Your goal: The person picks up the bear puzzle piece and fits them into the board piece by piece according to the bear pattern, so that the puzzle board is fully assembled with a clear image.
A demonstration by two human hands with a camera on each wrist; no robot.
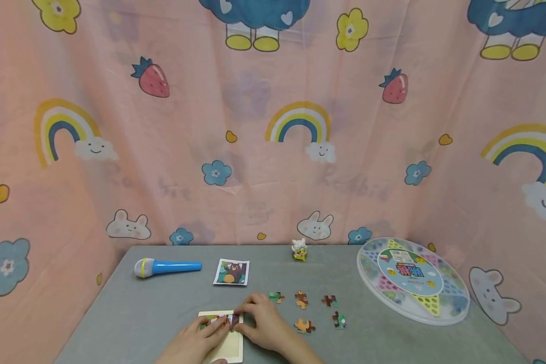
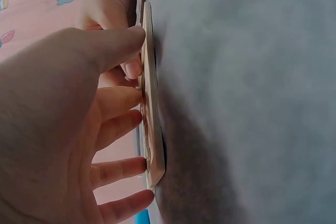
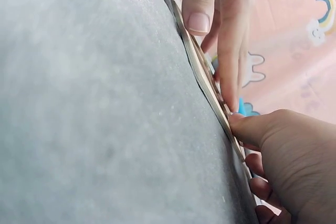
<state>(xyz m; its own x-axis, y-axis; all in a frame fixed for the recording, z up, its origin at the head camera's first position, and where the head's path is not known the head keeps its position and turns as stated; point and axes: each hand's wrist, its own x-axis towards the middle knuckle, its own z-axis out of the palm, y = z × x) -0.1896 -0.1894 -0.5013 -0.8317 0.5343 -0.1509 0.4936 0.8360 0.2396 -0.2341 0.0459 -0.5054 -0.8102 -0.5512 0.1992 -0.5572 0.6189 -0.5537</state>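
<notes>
A shallow wooden puzzle tray (image 1: 234, 349) lies at the table's front, with colourful jigsaw pieces fitted along its far end. My left hand (image 1: 195, 338) lies over the tray's left side, its fairly straight fingers touching the pieces; in the left wrist view its thumb (image 2: 128, 40) touches the near edge. At the far right corner my right hand (image 1: 266, 323) holds a dark puzzle piece (image 1: 234, 320) between thumb and index finger. The right thumb (image 3: 247, 127) meets the tray's edge in the right wrist view. Fingers partly hide the pieces.
Several loose jigsaw pieces (image 1: 302, 300) lie right of the tray. Behind it are a bear picture card (image 1: 232, 272) and a blue toy microphone (image 1: 175, 267). A small figurine (image 1: 299, 249) stands at the back; a round board game (image 1: 411, 280) lies at right.
</notes>
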